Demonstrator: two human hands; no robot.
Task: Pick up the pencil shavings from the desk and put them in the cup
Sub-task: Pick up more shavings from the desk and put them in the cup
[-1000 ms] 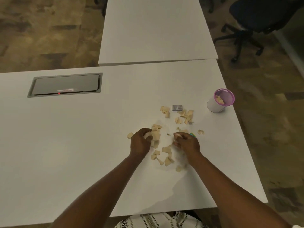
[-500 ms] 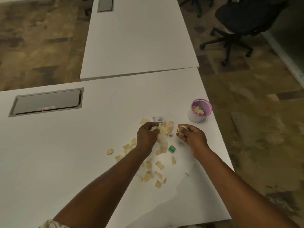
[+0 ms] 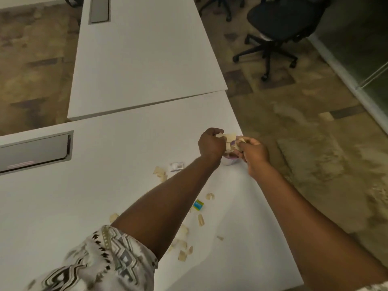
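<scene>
My left hand (image 3: 211, 143) and my right hand (image 3: 254, 155) are both over the small white cup with a purple rim (image 3: 230, 161), which stands near the right edge of the white desk (image 3: 84, 206). Each hand is closed on tan pencil shavings (image 3: 228, 138), which stick out between the fingers above the cup's mouth. The cup is mostly hidden by the hands. More shavings lie loose on the desk near my left forearm (image 3: 182, 252) and further back (image 3: 159, 172).
A small blue and green sharpener (image 3: 198, 205) and a small silver piece (image 3: 176, 166) lie among the shavings. A grey cable hatch (image 3: 33, 152) sits at the left. A second white desk (image 3: 142, 59) adjoins behind; a black office chair (image 3: 279, 24) stands at the right.
Both hands lifted off the pile with shavings and moved forward and right until they are over the cup. The camera has swung with them.
</scene>
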